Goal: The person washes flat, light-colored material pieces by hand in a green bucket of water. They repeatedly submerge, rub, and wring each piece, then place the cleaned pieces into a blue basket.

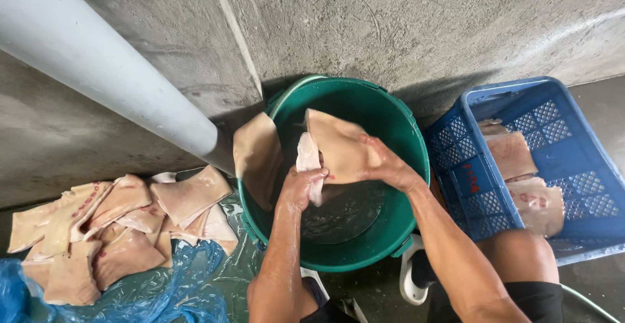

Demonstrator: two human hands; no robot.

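Both my hands hold a pale sheet of pork skin (335, 144) over a green bucket (397, 232). My left hand (301, 186) grips its folded lower edge; my right hand (383, 164) clasps its right side. A little dark water lies in the bucket's bottom. Another skin piece (257, 157) hangs draped over the bucket's left rim.
A heap of skin pieces (117, 222) lies on blue plastic sheeting (176, 290) to the left. A blue slotted crate (560, 160) with several skins stands at right. A grey pipe (111, 69) slants down the concrete wall. My knee (521, 254) is near the crate.
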